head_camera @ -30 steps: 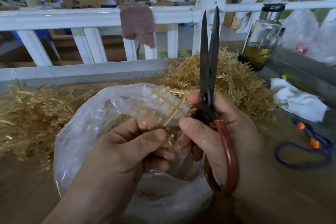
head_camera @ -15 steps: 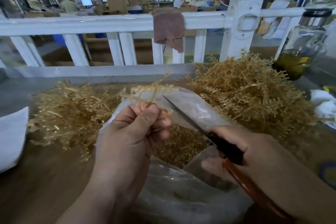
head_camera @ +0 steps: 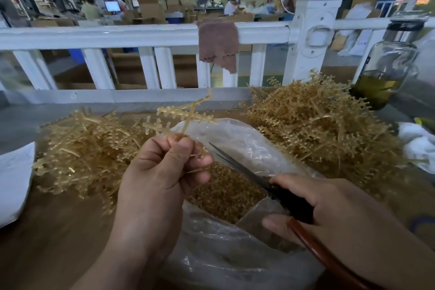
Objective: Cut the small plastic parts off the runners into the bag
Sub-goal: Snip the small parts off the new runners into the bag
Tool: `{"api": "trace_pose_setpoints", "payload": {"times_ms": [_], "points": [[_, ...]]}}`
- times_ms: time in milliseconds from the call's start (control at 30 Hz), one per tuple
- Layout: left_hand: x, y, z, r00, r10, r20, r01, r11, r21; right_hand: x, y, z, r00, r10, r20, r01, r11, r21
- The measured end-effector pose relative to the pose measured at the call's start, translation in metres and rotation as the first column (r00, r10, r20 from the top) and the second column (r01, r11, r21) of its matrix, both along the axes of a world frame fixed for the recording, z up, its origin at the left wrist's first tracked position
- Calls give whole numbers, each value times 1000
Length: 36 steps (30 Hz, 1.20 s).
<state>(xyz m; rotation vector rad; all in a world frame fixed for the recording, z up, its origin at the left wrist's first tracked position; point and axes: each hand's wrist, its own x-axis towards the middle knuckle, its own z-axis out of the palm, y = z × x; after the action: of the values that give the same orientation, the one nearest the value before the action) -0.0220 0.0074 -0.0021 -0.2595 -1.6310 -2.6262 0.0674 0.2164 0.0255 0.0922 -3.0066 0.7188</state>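
- While the right hand (head_camera: 329, 207) curls its fingers and thumb round the dark shank and red-brown handle of the scissors (head_camera: 249, 174), the blades point up and left over the bag's mouth. Their tips are barely parted, just beside the left fingers.
- The left hand (head_camera: 160, 172) pinches the lower end of a tan runner (head_camera: 186, 115) between thumb and curled fingers. The runner rises above the bag's far-left rim, its toothed branches spreading outward.
- Between the two hands the clear plastic bag (head_camera: 247, 146) sits open on the brown table (head_camera: 47, 231), holding a bed of small tan cut parts (head_camera: 223, 190).
- Two heaps of runners flank the bag: the left heap (head_camera: 89, 148) and a taller right heap (head_camera: 317, 129).
- A white sheet (head_camera: 14, 179) lies at the left edge, and crumpled white material (head_camera: 419, 146) at the right edge.
- Beyond the right heap stands a glass bottle (head_camera: 386, 66) with a metal cap and yellowish liquid at its bottom.
- Behind the table runs a white railing (head_camera: 117, 35) with a brownish cloth (head_camera: 217, 42) draped over its top rail.
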Motion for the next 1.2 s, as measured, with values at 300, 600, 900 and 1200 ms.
{"api": "trace_pose_setpoints", "payload": {"times_ms": [300,600,900,1200], "points": [[-2,2,0,1000,-25,-15,26,996,81,1,-3,0,1000,-26,-17,27,998,50],[-3,0,2,993,-109,52,102,987,120,0,-4,0,999,-17,-33,19,999,42],[1,3,3,996,-86,-19,87,994,63,1,-3,-2,998,22,-53,-21,1000,19],[-1,3,0,992,-90,-86,92,996,14,1,0,0,996,41,-73,-40,999,12]]}}
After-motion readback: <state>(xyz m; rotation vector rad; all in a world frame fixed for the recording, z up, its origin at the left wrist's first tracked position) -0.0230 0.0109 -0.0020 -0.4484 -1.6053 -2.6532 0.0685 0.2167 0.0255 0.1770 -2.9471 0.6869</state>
